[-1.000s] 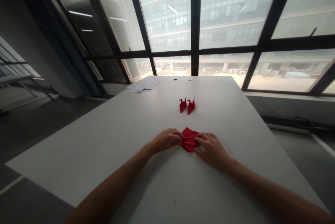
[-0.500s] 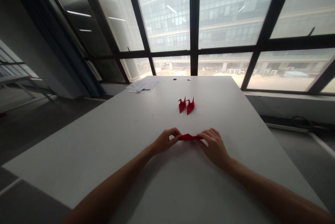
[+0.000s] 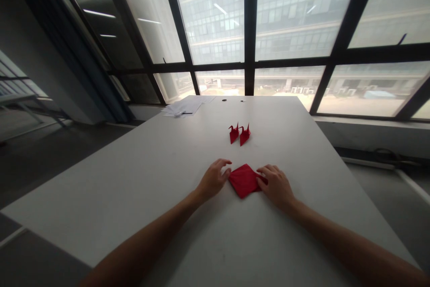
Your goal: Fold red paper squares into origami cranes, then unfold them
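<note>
A folded sheet of red origami paper (image 3: 243, 181) lies on the white table, its broad diamond face turned up. My left hand (image 3: 212, 180) is at its left corner, thumb and fingers apart; the thumb tip is close to the paper, and whether it touches I cannot tell. The right corner is pinched between the thumb and fingers of my right hand (image 3: 276, 185), which hides part of that end. Beyond the hands stand two finished red paper cranes (image 3: 234, 134), side by side.
White paper sheets with a dark, thin item on them lie at the table's far left (image 3: 183, 107). A round dark hole (image 3: 224, 100) shows near the far edge of the white table (image 3: 151, 179). Large windows stand behind it.
The red paper, held edge-on between both hands before, now lies with its wide face up. My left hand has let go of its end; my right hand keeps hold.
</note>
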A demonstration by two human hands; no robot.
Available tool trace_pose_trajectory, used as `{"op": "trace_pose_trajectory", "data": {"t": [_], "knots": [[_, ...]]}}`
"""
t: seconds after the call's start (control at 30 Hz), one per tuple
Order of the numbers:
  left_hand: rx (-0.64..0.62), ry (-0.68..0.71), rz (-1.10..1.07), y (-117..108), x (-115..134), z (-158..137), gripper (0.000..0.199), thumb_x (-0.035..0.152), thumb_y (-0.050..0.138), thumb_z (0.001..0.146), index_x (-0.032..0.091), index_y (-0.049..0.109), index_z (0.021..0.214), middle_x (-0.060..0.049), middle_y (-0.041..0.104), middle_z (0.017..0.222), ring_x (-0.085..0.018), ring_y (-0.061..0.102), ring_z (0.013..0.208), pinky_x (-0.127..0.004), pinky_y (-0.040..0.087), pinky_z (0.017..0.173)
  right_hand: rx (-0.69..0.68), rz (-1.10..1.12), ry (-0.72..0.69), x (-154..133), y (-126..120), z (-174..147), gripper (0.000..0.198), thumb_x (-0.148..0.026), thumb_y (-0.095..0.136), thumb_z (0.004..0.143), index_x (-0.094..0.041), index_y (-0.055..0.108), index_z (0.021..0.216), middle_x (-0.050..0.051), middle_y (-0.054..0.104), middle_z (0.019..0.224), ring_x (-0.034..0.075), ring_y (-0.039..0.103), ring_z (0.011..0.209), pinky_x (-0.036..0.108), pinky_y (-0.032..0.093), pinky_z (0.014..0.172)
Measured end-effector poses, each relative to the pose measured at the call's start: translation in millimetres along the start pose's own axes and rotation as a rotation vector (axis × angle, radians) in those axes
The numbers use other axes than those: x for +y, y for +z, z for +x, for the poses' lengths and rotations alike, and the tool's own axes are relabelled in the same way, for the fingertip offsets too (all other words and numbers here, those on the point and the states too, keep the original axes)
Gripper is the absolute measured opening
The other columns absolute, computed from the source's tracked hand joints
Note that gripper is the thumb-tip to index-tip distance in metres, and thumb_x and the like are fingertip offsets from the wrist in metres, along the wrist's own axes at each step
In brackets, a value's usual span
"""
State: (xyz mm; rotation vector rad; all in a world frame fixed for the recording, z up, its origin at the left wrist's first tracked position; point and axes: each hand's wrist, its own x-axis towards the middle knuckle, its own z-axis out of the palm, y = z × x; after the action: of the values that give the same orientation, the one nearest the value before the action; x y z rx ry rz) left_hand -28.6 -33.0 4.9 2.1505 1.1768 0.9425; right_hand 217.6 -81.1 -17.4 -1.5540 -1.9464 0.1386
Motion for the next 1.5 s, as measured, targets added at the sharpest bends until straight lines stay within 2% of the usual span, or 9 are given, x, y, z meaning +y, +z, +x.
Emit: {"op": "trace_pose_trajectory", "data": {"t": [0.07, 0.13, 0.2, 0.27, 0.47, 0.63, 0.9, 1.17, 1.5], "knots": [[-0.069, 0.186, 0.162, -1, 4, -4, 0.029, 0.026, 0.052, 0.096, 0.024, 0.063, 0.122, -0.008, 0.063, 0.128, -0.023, 0.056, 0.121, -0.041, 0.043, 0.106, 0.001, -0.022, -0.024, -1, -1, 0, 0.016, -0.019, 0.061, 0.087, -0.022, 0.07, 0.1, 0.007, 0.069, 0.103, 0.024, 0.059, 0.099, 0.037, 0.046, 0.09], [-0.224, 0.301, 0.245, -1, 8, -8, 0.034, 0.025, 0.048, 0.099, 0.028, 0.059, 0.13, -0.006, 0.059, 0.137, -0.023, 0.05, 0.131, -0.043, 0.036, 0.112, -0.007, 0.0, -0.076, -3, -2, 0, 0.016, -0.017, 0.06, 0.088, -0.023, 0.07, 0.099, 0.006, 0.068, 0.104, 0.022, 0.058, 0.099, 0.036, 0.045, 0.091], [-0.35, 0.349, 0.302, 2, 9, -12, 0.036, 0.029, 0.049, 0.1, 0.032, 0.057, 0.135, -0.004, 0.055, 0.143, -0.025, 0.046, 0.135, -0.046, 0.032, 0.115, -0.047, 0.031, -0.173, -7, -4, -1, 0.017, -0.016, 0.059, 0.09, -0.024, 0.071, 0.099, 0.004, 0.068, 0.105, 0.021, 0.057, 0.1, 0.035, 0.045, 0.092], [-0.387, 0.351, 0.342, 4, 6, -13, 0.037, 0.032, 0.052, 0.098, 0.033, 0.056, 0.136, -0.003, 0.051, 0.147, -0.026, 0.045, 0.137, -0.049, 0.03, 0.116, -0.103, 0.041, -0.266, -10, -5, -3, 0.018, -0.018, 0.058, 0.092, -0.026, 0.071, 0.1, 0.004, 0.068, 0.106, 0.021, 0.057, 0.102, 0.035, 0.045, 0.093], [-0.154, 0.201, 0.351, 4, -3, -5, 0.042, 0.035, 0.057, 0.095, 0.024, 0.054, 0.136, -0.009, 0.058, 0.138, -0.026, 0.051, 0.128, -0.043, 0.038, 0.109, -0.15, -0.001, -0.29, -11, -4, -5, 0.021, -0.025, 0.058, 0.093, -0.026, 0.071, 0.11, 0.005, 0.068, 0.114, 0.022, 0.057, 0.108, 0.039, 0.043, 0.097], [-0.092, 0.15, 0.283, 2, -10, -1, 0.032, 0.035, 0.062, 0.092, 0.022, 0.063, 0.121, -0.008, 0.068, 0.114, -0.024, 0.061, 0.107, -0.037, 0.046, 0.097, -0.138, -0.009, -0.308, -5, 3, -5, 0.04, -0.025, 0.06, 0.091, -0.026, 0.059, 0.131, 0.008, 0.06, 0.137, 0.025, 0.051, 0.127, 0.047, 0.033, 0.11], [-0.131, 0.135, 0.217, -5, -20, 2, 0.046, 0.039, 0.079, 0.078, 0.022, 0.065, 0.119, -0.007, 0.069, 0.11, -0.024, 0.062, 0.101, -0.036, 0.046, 0.093, -0.029, -0.045, -0.145, -6, -3, -3, 0.017, -0.023, 0.059, 0.091, -0.024, 0.068, 0.105, 0.007, 0.067, 0.11, 0.024, 0.058, 0.104, 0.04, 0.042, 0.094], [-0.108, 0.133, 0.091, -7, -23, 5, 0.031, 0.032, 0.076, 0.081, 0.021, 0.069, 0.11, -0.005, 0.069, 0.1, -0.021, 0.064, 0.094, -0.033, 0.049, 0.088, -0.085, -0.023, -0.176, -1, 0, -3, 0.022, -0.017, 0.054, 0.092, -0.025, 0.071, 0.105, 0.007, 0.068, 0.111, 0.023, 0.058, 0.105, 0.039, 0.042, 0.095], [-0.125, 0.171, -0.002, -12, -23, 6, 0.029, 0.031, 0.076, 0.081, 0.019, 0.07, 0.107, -0.006, 0.068, 0.103, -0.02, 0.064, 0.095, -0.032, 0.049, 0.09, -0.098, 0.023, -0.187, -1, 0, -3, 0.023, -0.018, 0.054, 0.093, -0.024, 0.071, 0.106, 0.006, 0.067, 0.112, 0.023, 0.057, 0.107, 0.04, 0.041, 0.098]]}}
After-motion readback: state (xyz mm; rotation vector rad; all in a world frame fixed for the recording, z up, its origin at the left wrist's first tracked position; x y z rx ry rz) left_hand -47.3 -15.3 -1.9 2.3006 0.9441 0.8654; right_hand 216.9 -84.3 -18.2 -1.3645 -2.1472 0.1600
